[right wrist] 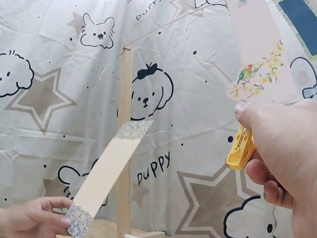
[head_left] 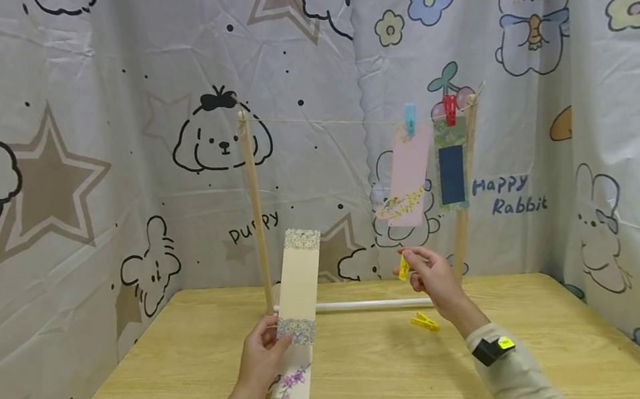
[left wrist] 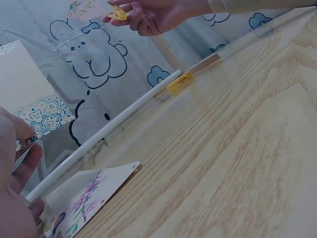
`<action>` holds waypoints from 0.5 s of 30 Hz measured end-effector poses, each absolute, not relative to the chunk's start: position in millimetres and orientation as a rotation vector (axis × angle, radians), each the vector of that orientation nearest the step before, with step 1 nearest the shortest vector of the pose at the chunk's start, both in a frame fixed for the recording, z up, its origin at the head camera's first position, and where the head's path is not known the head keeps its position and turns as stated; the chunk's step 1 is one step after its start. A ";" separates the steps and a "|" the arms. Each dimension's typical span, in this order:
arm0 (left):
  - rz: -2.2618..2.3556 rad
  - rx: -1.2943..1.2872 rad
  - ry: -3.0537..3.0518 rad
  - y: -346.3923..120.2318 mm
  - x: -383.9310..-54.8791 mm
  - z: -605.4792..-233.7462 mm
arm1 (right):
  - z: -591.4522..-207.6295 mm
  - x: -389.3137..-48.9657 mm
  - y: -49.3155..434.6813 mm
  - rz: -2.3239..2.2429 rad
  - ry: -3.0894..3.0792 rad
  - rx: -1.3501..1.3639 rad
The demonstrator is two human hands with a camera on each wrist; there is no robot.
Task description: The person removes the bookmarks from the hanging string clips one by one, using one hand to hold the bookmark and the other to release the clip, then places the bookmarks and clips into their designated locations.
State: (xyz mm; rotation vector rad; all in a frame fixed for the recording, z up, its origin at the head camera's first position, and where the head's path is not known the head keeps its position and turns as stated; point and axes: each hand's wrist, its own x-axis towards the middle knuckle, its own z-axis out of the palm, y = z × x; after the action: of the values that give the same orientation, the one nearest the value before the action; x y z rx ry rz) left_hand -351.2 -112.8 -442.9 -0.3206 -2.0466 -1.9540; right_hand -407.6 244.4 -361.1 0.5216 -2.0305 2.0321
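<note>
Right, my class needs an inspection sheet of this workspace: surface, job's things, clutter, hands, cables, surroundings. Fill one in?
Surface: wood-grain table.
Job's things: string between two posts; on it, pink card under blue peg, green-edged card under red peg; loose yellow peg on the table.
Clutter: nothing seen.
Left hand: holds cream card; flowered card just below, unclear whether held.
Right hand: pinches second yellow peg.
Cables: nothing seen.
Surroundings: printed curtains.
</note>
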 end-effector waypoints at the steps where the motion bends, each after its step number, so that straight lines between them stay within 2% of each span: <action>1: -1.952 -0.325 -2.046 -112.9 -350.7 -442.9 | -362.5 -407.7 245.5 2.021 -2.039 0.515; 15: -1.928 -0.304 -2.063 -112.7 -343.9 -441.3 | -386.0 -408.6 267.6 1.901 -2.151 0.406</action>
State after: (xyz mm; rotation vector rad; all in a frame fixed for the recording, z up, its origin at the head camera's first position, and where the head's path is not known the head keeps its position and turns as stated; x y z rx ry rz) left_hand -343.9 -112.7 -441.3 -0.3045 -2.0630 -1.9282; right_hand -408.6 267.6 -386.0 0.4058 -2.1513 1.9007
